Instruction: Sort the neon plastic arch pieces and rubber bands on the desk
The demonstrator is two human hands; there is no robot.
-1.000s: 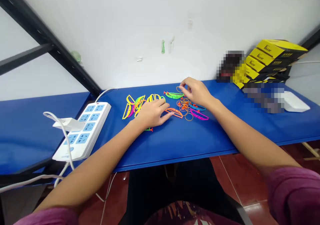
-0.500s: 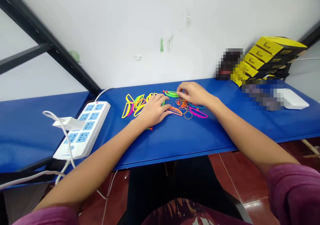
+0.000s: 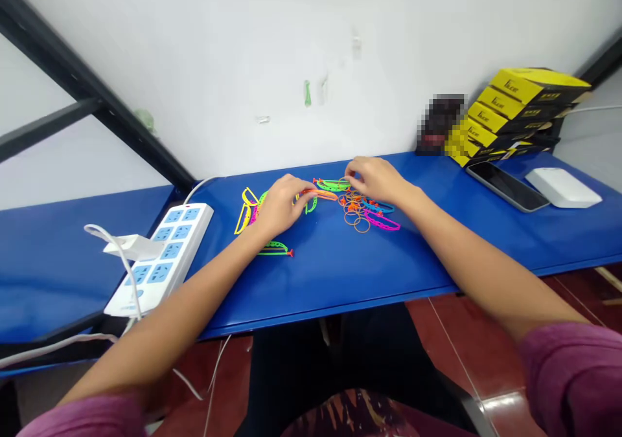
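My left hand (image 3: 280,207) pinches one end of an orange toy bow (image 3: 321,194), which points right over the blue table. Under and around this hand lie yellow toy bows (image 3: 243,218) and other coloured pieces, partly hidden. A green toy bow (image 3: 275,249) with a red tip rests nearer the front. My right hand (image 3: 373,177) has thumb and forefinger closed together, with a thin tan rubber band (image 3: 343,180) at the fingertips. Beside them is another green bow (image 3: 334,185). Below that hand lie loose rubber bands (image 3: 354,215), small orange-red pieces, a blue bow (image 3: 381,207) and a magenta bow (image 3: 383,221).
A white power strip (image 3: 168,252) with a plugged-in charger (image 3: 138,248) and cables lies at the left. Along the right are stacked yellow-black boxes (image 3: 519,110), a phone (image 3: 508,186) and a white device (image 3: 564,188). A white wall (image 3: 218,68) stands behind the blue table (image 3: 340,275).
My left hand has moved slightly left and back, drawing the orange bow up off its former spot and turning it. The green bow in front is now uncovered. My right hand has barely moved.
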